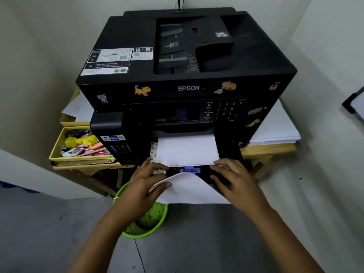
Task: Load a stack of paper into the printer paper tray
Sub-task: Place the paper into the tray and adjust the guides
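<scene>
A: Left side first. Yellow organiser (59, 146) sitting on the worktop (275, 149), green basket (145, 221) on the floor below.

B: Left hand (145, 182) is curling under the loose sheet (189, 190), thumb on top, pinching its left edge. The sheet is bowing upward mid-span.

A: And the tray?

B: Paper tray (228, 154) is standing pulled out from the printer (187, 87), paper stack (187, 150) already lying inside, long axis running into the machine, straight ahead of both hands.

A: Right hand (234, 178)?

B: Fingers spread nearly flat, resting at the stack's near right corner, holding nothing. Likely squaring it.
</scene>
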